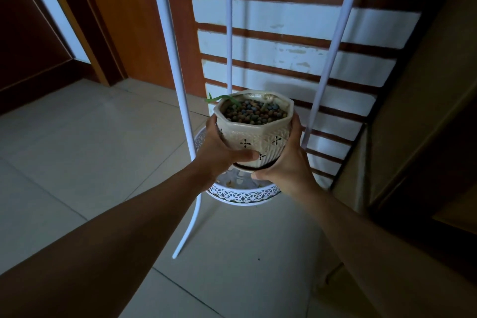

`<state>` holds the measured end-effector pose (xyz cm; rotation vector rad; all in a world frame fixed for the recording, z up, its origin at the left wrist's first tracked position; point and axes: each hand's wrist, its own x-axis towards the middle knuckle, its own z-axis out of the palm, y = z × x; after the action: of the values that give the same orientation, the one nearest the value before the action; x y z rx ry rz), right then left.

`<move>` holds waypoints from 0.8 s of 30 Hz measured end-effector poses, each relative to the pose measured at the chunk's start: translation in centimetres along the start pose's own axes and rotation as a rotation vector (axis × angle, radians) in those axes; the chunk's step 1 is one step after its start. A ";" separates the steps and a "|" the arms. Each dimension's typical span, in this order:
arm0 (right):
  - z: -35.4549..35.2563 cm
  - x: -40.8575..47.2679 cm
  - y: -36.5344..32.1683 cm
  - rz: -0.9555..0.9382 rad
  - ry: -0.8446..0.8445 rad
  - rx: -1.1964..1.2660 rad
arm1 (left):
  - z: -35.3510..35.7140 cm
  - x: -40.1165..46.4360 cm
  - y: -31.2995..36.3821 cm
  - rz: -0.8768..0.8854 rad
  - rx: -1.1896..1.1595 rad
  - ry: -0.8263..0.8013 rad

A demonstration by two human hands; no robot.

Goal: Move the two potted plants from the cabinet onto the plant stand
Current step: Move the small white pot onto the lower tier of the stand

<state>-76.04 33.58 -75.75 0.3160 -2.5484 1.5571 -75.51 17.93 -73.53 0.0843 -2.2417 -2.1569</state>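
- The pot point(254, 128) is held up in both hands, in the middle of the picture; it is cream white with eight sides and small dark cross marks on its wall.
- The pot is full of little round pebbles point(254, 111), brown and grey-blue; a thin green leaf point(219, 97) pokes out over the far left rim.
- The left hand point(219, 152) wraps the left side of the pot; its thumb lies across the near side low down, touching the wall; its fingers go round the far side and cannot be seen.
- The right hand point(286, 160) wraps the right side; its thumb point(260, 175) sits under the pot's dark bottom edge; the rest of its fingers are hidden behind the pot.
- Both hands are closed tight on the pot; both bare arms reach in from the near edge.
- The pot hangs just above the round white tray point(242, 195) of the plant stand point(178, 80); the tray has a lacy rim; I cannot tell if the pot touches it.
- The stand's thin white poles go up on the left, in the middle and on the right of the pot.
- The floor point(90, 137) has pale tiles; a white and brown striped wall point(296, 41) is behind; a wooden cabinet point(426, 111) stands at the right.
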 end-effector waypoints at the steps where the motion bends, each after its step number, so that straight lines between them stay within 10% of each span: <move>1: 0.3 0.2 0.4 0.004 0.004 -0.007 | 0.0 0.3 -0.4 0.005 0.005 0.005; 24: 3.5 2.2 3.2 0.070 0.032 -0.424 | -0.4 3.0 -4.4 0.011 -0.095 0.016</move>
<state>-79.02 31.62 -79.58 0.1500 -2.7980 0.9881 -78.44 17.17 -77.98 0.0863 -2.1223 -2.2442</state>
